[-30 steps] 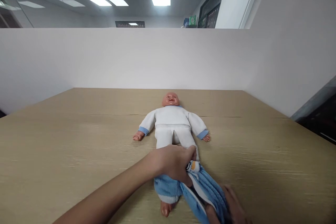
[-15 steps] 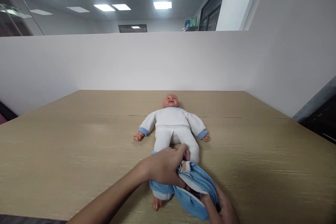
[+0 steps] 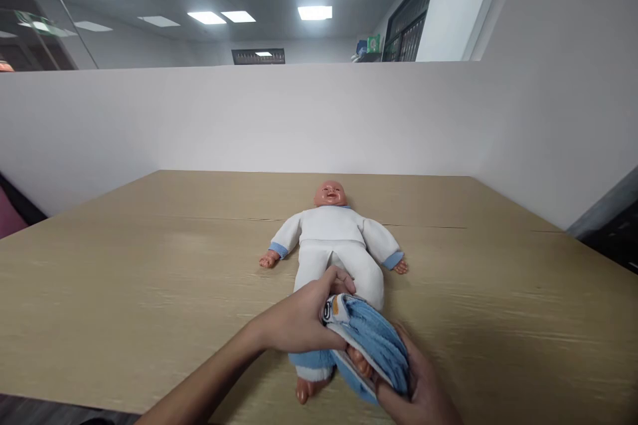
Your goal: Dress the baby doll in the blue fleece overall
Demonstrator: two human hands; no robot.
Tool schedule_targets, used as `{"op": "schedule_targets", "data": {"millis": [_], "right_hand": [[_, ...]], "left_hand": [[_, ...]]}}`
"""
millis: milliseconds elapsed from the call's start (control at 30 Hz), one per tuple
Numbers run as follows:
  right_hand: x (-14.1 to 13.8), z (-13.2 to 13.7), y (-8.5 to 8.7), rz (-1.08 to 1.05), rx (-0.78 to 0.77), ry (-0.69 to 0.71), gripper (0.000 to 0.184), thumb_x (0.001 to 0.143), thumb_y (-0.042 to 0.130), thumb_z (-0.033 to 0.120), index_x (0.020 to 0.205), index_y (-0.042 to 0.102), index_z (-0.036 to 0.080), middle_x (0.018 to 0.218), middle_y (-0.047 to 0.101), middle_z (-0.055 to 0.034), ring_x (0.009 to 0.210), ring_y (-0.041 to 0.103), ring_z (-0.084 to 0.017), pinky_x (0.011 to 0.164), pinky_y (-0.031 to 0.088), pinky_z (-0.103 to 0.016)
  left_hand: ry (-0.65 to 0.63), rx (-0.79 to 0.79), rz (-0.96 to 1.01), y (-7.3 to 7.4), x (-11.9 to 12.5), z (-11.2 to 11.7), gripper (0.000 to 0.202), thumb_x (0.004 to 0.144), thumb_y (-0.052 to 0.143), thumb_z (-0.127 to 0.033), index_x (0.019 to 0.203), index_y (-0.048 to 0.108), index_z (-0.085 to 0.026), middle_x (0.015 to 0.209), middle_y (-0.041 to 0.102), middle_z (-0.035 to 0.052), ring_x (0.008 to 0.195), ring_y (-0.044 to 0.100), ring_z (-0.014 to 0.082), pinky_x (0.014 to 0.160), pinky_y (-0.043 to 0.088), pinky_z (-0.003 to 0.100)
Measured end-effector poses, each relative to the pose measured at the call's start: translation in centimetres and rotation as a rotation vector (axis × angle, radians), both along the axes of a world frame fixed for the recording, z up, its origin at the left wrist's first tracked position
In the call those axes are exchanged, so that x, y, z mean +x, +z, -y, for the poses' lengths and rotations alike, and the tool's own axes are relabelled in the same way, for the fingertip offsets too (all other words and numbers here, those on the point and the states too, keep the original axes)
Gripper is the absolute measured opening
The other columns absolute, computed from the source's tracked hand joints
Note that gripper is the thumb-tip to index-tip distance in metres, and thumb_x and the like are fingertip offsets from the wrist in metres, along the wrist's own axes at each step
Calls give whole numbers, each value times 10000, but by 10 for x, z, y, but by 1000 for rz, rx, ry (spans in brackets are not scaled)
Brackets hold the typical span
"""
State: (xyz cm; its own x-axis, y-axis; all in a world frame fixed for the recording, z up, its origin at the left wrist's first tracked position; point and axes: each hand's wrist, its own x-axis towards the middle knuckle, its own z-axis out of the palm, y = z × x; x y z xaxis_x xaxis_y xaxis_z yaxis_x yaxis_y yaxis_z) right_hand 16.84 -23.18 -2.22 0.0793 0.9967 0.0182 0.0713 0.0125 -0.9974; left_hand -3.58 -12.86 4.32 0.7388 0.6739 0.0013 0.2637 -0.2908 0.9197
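Note:
A baby doll (image 3: 331,222) in a white outfit with blue cuffs lies on its back, feet toward me. Blue fleecy pants (image 3: 376,332) with white trim are bunched at its lower legs. One doll foot (image 3: 309,388) sticks out below a trouser leg; the toes of the other foot (image 3: 359,360) show inside the opening of the bunched leg. My left hand (image 3: 314,315) is closed on the fabric edge near a printed patch. On the other side, my right hand (image 3: 416,385) grips the bunched leg, thumb inside the opening beside the toes.
The doll lies on a wide wooden table (image 3: 149,292). A low white wall (image 3: 319,119) stands behind its far edge, and another white wall (image 3: 558,146) rises on the right.
The doll's toes now show in the opening of the bunched trouser leg. Both hands have shifted slightly, still on the fabric. The camera view has moved a little.

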Motion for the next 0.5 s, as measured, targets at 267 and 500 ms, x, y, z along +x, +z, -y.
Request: {"op": "schedule_targets", "data": {"millis": [267, 500], "right_hand": [[18, -27, -12, 127, 232, -79, 430, 761, 706, 167, 1168, 587, 241, 1058, 734, -43, 958, 741, -222, 827, 616, -291], [42, -55, 13, 320, 162, 207, 349, 818, 639, 183, 1165, 655, 215, 1024, 759, -45, 984, 736, -255, 891, 595, -366]], "left_hand": [[-10, 38, 87, -5, -9, -1, 546, 767, 778, -185, 1270, 570, -212, 1128, 633, 12, 1016, 600, 202, 881, 483, 297], [58, 304, -46, -7, -21, -13, 247, 811, 810, -301, 957, 643, -191, 979, 592, 10, 1004, 552, 217, 920, 444, 313]]}}
